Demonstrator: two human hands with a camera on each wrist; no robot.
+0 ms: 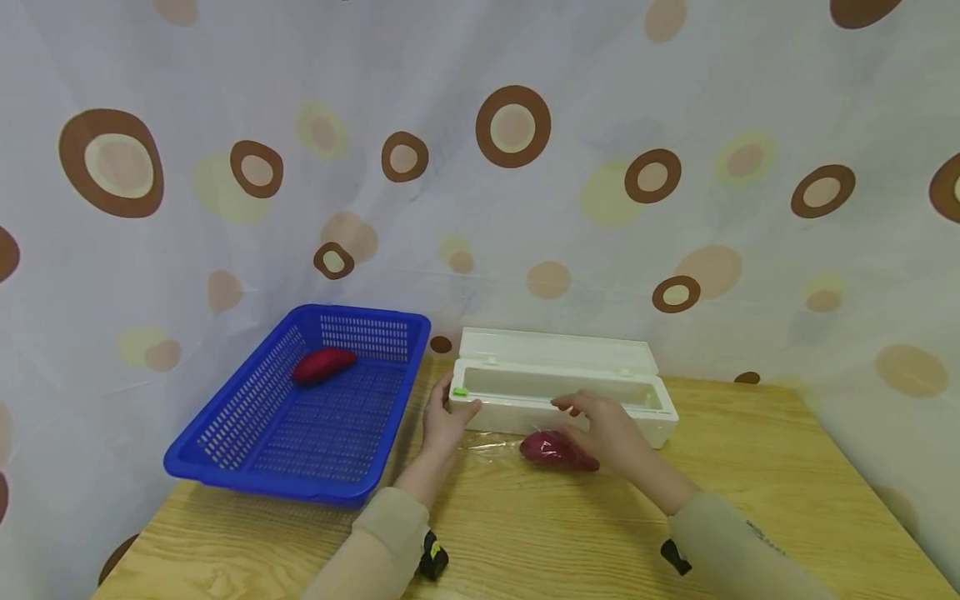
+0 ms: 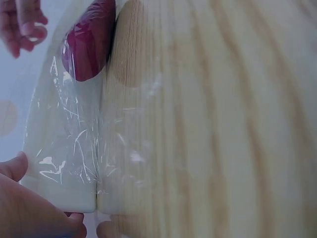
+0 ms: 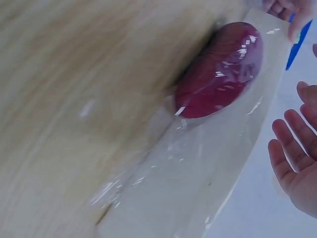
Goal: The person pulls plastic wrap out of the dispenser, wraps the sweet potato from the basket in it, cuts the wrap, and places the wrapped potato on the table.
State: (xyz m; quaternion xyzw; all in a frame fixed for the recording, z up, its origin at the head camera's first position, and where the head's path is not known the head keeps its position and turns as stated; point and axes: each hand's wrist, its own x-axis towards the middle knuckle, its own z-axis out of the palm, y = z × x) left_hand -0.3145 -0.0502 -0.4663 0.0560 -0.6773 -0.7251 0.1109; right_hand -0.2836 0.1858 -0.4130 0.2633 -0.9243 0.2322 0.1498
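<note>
A long white cling film dispenser stands on the table with its lid raised. My left hand grips its left end, thumb on the front by a green slider. In front of the box lies a purple-red sweet potato under clear cling film, which spreads wrinkled over the box front and the wood in the left wrist view. Above the box and beside the sweet potato hovers my right hand. Its fingers are loosely spread, with nothing held, in the right wrist view.
A blue plastic basket stands at the left of the wooden table, with another sweet potato inside. Behind the table hangs a patterned curtain, close to the dispenser's raised lid.
</note>
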